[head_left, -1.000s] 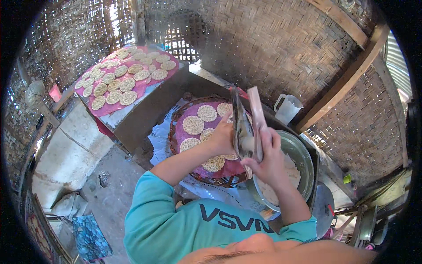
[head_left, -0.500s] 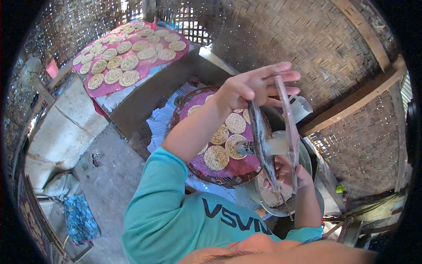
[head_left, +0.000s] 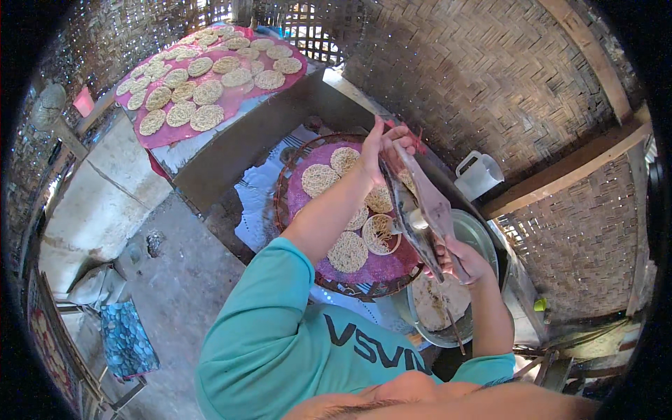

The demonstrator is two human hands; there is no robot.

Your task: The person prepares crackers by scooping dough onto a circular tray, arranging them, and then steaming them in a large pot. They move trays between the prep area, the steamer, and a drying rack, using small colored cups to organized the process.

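Note:
A two-handled press of dark and pale wood, with a white cylinder between its two bars, is tilted over the right side of a round woven tray. My left hand is closed round the far ends of the bars. At the near ends, my right hand grips both bars. Beneath the press's dark bar, a round mould holds loose pale strands. Flat discs of tangled strands lie around it on the tray's pink-purple sheet; my left forearm hides some.
A basin with pale dough and a thin stick stands at the right. Beyond it is a white plastic jug. At the far left, several discs cover a pink sheet on a ledge. A woven wall bounds the back.
My left hand's fingers, spread before, have closed round the bars. The bars have drawn closer together, and the press has come down toward the mould, where loose strands now show.

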